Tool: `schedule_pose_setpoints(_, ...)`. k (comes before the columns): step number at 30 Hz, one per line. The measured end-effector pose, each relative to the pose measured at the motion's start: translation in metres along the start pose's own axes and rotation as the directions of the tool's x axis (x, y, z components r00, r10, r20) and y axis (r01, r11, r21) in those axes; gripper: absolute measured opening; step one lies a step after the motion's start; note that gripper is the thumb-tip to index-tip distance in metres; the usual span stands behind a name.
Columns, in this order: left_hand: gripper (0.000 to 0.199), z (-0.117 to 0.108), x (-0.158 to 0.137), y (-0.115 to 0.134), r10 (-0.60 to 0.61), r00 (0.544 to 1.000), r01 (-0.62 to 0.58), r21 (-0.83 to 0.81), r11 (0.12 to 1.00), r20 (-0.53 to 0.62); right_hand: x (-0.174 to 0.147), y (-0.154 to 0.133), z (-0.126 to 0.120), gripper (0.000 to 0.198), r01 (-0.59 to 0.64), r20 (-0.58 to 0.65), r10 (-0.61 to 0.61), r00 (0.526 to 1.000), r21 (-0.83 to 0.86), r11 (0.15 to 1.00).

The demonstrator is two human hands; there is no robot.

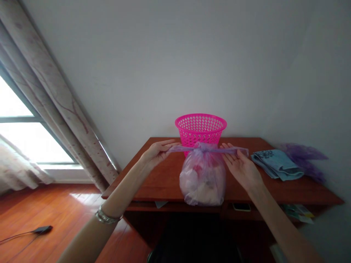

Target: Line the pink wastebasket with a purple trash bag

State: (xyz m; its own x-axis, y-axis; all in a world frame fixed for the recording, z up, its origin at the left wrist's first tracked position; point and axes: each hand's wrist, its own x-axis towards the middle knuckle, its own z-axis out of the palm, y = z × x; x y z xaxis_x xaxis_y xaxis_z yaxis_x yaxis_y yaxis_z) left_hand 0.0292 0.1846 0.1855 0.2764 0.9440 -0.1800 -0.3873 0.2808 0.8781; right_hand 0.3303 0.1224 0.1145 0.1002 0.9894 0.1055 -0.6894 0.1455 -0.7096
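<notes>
A translucent purple plastic bag, filled with whitish and reddish contents, is at the front edge of the brown desk. Its neck is gathered into a knot, and two twisted ends stretch out sideways. My left hand pinches the left end between thumb and fingers. On the other side my right hand, palm turned up, has the right end between its thumb and fingers. A pink plastic basket with round holes stands right behind the bag. What exactly the bag contains cannot be made out through the film.
To the right lie a folded blue towel and a crumpled purple bag. A phone sits in the shelf under the desktop. The wall rises behind; a curtain hangs left. A black adapter with cable lies on the floor.
</notes>
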Motion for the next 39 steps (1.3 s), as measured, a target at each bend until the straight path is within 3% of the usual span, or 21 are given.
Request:
schedule_pose_setpoints(6, 0.046, -0.045, -0.008, -0.021, -0.02, 0.996, 0.012, 0.095, 0.995, 0.082, -0.023, -0.004, -0.017, 0.032, -0.092, -0.168, 0.104, 0.98, 0.08, 0.993)
schedule_pose_setpoints(9, 0.042, -0.046, -0.015, -0.02, -0.006, 0.996, -0.009, 0.164, 0.986, 0.087, -0.022, -0.008, -0.022, 0.032, -0.115, -0.191, 0.124, 0.974, 0.058, 0.992)
schedule_pose_setpoints(12, 0.047, -0.018, -0.023, 0.004, 0.107, 0.985, -0.144, 0.303, 0.942, 0.138, -0.009, -0.023, -0.011, 0.029, -0.074, -0.137, 0.069, 0.988, -0.034, 0.997)
schedule_pose_setpoints(15, 0.051, 0.032, -0.025, 0.038, 0.225, 0.946, -0.302, 0.384, 0.872, 0.232, 0.011, -0.044, 0.02, 0.025, 0.001, -0.005, -0.002, 1.0, -0.179, 0.984)
schedule_pose_setpoints(17, 0.051, 0.069, -0.024, 0.055, 0.276, 0.921, -0.364, 0.352, 0.863, 0.275, 0.024, -0.053, 0.047, 0.022, 0.05, 0.11, -0.02, 0.994, -0.286, 0.957)
schedule_pose_setpoints(22, 0.051, 0.14, -0.017, 0.067, 0.178, 0.907, -0.286, 0.249, 0.925, 0.381, 0.04, -0.042, 0.098, 0.015, 0.181, 0.335, -0.026, 0.942, -0.443, 0.878)
schedule_pose_setpoints(26, 0.053, 0.157, -0.004, 0.068, 0.051, 0.891, -0.186, 0.261, 0.947, 0.451, 0.034, -0.023, 0.107, 0.021, 0.135, 0.438, 0.09, 0.894, -0.456, 0.88)
schedule_pose_setpoints(29, 0.054, 0.15, 0.003, 0.07, 0.059, 0.89, -0.162, 0.192, 0.968, 0.453, 0.028, -0.021, 0.105, 0.021, 0.068, 0.454, 0.145, 0.879, -0.421, 0.905)
schedule_pose_setpoints(33, 0.05, 0.125, -0.008, 0.065, 0.171, 0.887, -0.273, 0.187, 0.944, 0.43, 0.036, -0.045, 0.099, 0.02, 0.061, 0.371, 0.111, 0.922, -0.423, 0.904)
schedule_pose_setpoints(36, 0.045, 0.09, -0.025, 0.049, 0.256, 0.902, -0.35, 0.242, 0.905, 0.348, 0.059, -0.082, 0.087, 0.02, 0.093, 0.302, 0.061, 0.951, -0.47, 0.878)
schedule_pose_setpoints(39, 0.038, 0.037, -0.036, 0.018, 0.3, 0.903, -0.412, 0.425, 0.806, 0.307, 0.093, -0.122, 0.069, 0.016, 0.066, 0.201, 0.05, 0.978, -0.53, 0.845)
